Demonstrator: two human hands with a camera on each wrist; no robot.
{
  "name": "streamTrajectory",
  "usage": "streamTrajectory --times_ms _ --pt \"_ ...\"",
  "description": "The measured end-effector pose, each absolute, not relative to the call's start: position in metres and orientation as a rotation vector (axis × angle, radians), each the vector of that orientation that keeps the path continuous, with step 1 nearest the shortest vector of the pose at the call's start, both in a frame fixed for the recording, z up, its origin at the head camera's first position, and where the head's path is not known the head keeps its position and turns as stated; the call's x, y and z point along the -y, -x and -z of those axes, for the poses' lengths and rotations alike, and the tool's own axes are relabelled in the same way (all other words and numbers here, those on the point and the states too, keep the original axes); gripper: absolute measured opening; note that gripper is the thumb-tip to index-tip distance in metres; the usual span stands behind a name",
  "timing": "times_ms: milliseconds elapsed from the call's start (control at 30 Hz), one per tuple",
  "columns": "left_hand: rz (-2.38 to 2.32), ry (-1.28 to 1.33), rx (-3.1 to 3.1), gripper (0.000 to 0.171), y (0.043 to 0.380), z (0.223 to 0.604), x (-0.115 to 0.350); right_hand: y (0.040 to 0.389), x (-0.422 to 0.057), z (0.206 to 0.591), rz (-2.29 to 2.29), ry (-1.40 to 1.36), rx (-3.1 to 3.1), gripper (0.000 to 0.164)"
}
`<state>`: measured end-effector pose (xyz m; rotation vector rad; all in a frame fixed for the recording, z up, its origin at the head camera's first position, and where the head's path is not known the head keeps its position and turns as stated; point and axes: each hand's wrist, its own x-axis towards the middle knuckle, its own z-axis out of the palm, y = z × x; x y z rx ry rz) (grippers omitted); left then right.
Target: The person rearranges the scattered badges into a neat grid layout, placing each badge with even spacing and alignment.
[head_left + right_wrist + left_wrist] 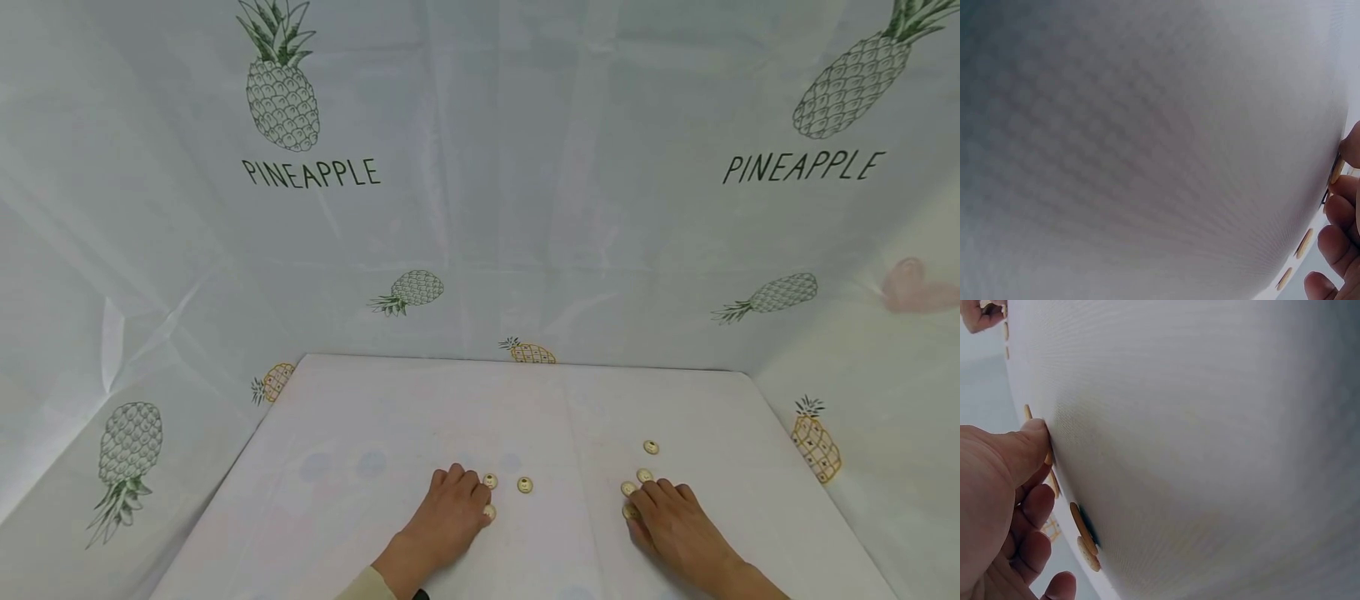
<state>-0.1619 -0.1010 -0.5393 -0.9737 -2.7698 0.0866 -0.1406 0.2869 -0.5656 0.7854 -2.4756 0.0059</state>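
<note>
My left hand [452, 512] is low over the table, thumb and forefinger pinching a round wooden smiley disc [490, 513] at its edge. In the left wrist view the thumb [1035, 440] lies against that disc; two overlapping discs [1080, 525] show past the curled fingers. Just beyond the left fingertips lies another disc [490, 481], with one more [525, 485] to its right. On the right, my right hand [678, 529] pinches a disc [630, 511], partly covered by the thumb. Beside its fingertips are two discs [627, 489] [645, 475].
A further disc [651, 447] lies beyond the right hand. The white-covered table [420, 400] ends at a back edge against a hanging pineapple-print cloth [517, 208], which also drapes down both sides.
</note>
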Motion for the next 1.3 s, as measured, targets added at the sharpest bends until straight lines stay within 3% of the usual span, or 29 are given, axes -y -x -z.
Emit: streamTrajectory --times_ms 467,767,1300 --pt "-0.051 0.976 2.786 0.027 0.161 0.537 0.101 0.14 -0.287 0.566 0.006 -0.762 2.497 0.027" --pt "0.084 0.921 2.746 0.015 0.167 0.526 0.092 0.14 -0.287 0.565 0.019 -0.753 2.511 0.031" --pt "0.038 1.154 2.735 0.007 0.206 0.504 -0.019 0.137 -0.285 0.564 0.009 -0.734 2.511 0.029"
